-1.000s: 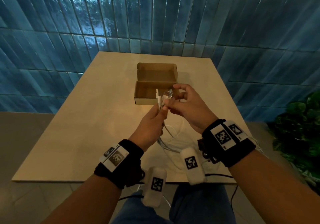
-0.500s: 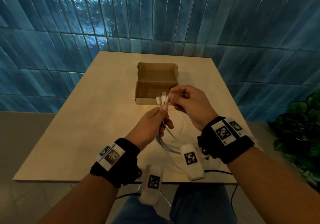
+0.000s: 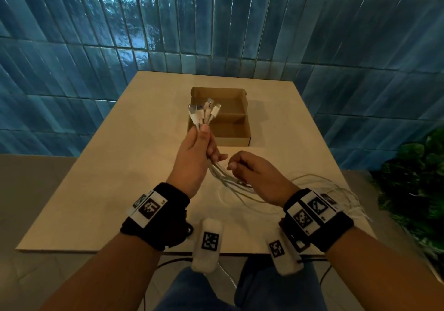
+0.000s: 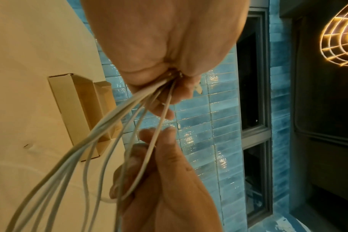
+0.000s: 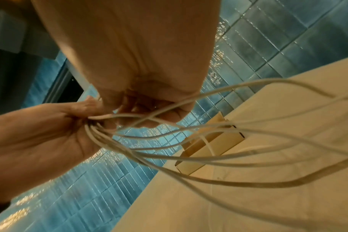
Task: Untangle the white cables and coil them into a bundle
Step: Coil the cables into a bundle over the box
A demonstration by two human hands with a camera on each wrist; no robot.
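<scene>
Your left hand [image 3: 197,147] grips the white cables [image 3: 230,178] plug-ends up; they trail down-right through your loosely curled right hand [image 3: 254,176].

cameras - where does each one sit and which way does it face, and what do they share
Head: on the head, looking down at the table; both forearms and hands show, left hand, right hand.
Left wrist: along the left hand toward the box; the right hand's fingers show below.
Right wrist: along the right hand; the left hand shows on the picture's left.
Shared: cables and box.
</scene>
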